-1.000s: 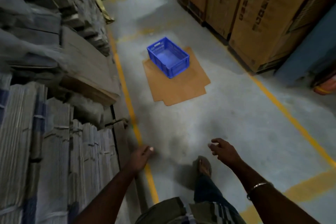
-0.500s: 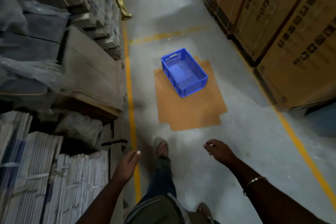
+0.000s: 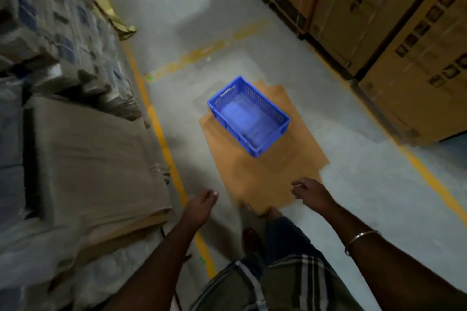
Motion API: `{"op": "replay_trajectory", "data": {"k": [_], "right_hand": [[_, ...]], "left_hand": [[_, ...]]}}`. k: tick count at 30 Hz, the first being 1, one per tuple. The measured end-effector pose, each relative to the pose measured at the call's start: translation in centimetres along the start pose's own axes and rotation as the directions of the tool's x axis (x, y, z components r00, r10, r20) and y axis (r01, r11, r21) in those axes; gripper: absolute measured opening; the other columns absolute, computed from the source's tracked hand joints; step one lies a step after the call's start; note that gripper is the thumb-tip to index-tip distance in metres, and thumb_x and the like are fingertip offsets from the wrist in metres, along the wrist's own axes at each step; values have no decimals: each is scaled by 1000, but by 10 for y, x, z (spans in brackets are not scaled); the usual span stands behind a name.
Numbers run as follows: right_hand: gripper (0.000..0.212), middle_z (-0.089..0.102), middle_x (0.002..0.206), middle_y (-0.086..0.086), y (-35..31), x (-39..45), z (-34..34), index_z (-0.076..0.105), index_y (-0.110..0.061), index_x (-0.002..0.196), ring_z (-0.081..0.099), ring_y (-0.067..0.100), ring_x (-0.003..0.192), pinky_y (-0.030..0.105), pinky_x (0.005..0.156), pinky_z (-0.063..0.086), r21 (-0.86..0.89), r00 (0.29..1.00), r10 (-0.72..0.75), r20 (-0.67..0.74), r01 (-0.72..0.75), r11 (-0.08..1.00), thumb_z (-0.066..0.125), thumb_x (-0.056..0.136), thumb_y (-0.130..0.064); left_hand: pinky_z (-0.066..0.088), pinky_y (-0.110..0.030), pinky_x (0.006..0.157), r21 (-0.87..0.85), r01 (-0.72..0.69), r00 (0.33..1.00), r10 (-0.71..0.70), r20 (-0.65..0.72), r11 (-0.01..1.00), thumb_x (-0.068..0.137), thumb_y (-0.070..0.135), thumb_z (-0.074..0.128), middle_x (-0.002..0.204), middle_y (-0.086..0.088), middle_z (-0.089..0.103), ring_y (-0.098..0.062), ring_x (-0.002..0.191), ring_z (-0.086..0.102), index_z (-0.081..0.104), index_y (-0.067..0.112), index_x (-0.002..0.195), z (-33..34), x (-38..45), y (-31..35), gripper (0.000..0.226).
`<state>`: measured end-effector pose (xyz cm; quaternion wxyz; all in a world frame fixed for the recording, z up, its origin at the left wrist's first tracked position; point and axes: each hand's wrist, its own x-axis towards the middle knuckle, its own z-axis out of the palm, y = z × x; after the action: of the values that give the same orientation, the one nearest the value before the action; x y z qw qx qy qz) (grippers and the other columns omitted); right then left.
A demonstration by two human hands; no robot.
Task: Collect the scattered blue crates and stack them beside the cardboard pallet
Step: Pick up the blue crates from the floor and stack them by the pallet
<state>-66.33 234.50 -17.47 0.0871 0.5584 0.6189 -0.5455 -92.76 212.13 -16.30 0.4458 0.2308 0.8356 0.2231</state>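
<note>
Left hand [image 3: 201, 207] and right hand [image 3: 312, 192] held out low, well apart, both with loosely curled fingers and holding nothing. Just beyond the right hand, flat cardboard sheet [image 3: 265, 174] on the floor. Farther ahead of both hands, blue crate [image 3: 249, 116], upright on that sheet. Beyond the right hand, stacked cardboard cartons [image 3: 394, 20].
</note>
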Motion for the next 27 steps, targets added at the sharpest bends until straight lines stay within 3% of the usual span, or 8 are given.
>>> {"op": "replay_trajectory", "data": {"k": [4,9,14,16,19,20,23,27], "right_hand": [[18,73,91,6,-37,61,1,69,-20,104,71,21,85,39,75,56,88,997,71,-24,-68,994,65,87,-23],[5,71,105,13,-71,156,12,66,-22,93,65,33,101,40,85,51,-7,985,157,69,-157,988,64,88,-24],[28,65,123,10,-120,248,8,68,-14,112,60,31,112,30,85,43,-24,973,220,69,-219,975,58,92,-31],[26,65,122,7,-144,283,0,67,-16,116,59,28,114,27,83,39,54,974,219,53,-222,974,56,95,-26],[27,63,112,4,-158,333,-7,65,-16,120,60,22,106,25,81,38,148,972,229,46,-233,961,57,95,-23],[28,63,110,3,-157,351,-8,66,-16,118,60,20,102,25,79,37,179,969,245,27,-246,953,60,93,-26],[27,69,114,6,-141,404,3,69,-16,111,64,24,104,31,83,44,276,936,349,-48,-323,905,65,87,-28],[27,70,116,10,-111,455,37,70,-17,109,64,32,110,39,92,47,413,841,531,-103,-450,792,65,86,-31]], "left_hand": [[42,-26,85,103,-58,994,48,95,993,89,54,55,110,-4,70,-20,107,64,68,16,116,-30,95,65,48],[44,-27,92,144,-39,993,23,115,989,96,43,61,123,1,67,-14,114,62,65,20,127,-67,192,113,39],[45,-31,95,375,-88,969,-8,249,923,98,43,59,131,-3,65,-21,118,62,61,16,133,-115,309,133,44],[45,-29,93,414,-91,970,-14,244,906,92,52,60,124,-2,68,-21,115,63,65,17,126,-130,358,142,49],[42,-20,82,403,-74,971,-26,236,912,74,68,49,99,12,68,-13,101,64,67,34,96,-140,434,153,45],[40,-21,82,412,-91,968,-17,250,906,75,66,50,98,12,68,-14,102,63,65,35,93,-138,464,156,40],[37,-25,86,513,-146,938,-46,344,846,92,43,61,114,2,70,-21,114,62,68,25,110,-129,559,151,26],[38,-25,81,575,-283,883,-27,470,768,95,32,64,104,-1,69,-22,108,64,69,21,104,-105,669,153,15]]}}
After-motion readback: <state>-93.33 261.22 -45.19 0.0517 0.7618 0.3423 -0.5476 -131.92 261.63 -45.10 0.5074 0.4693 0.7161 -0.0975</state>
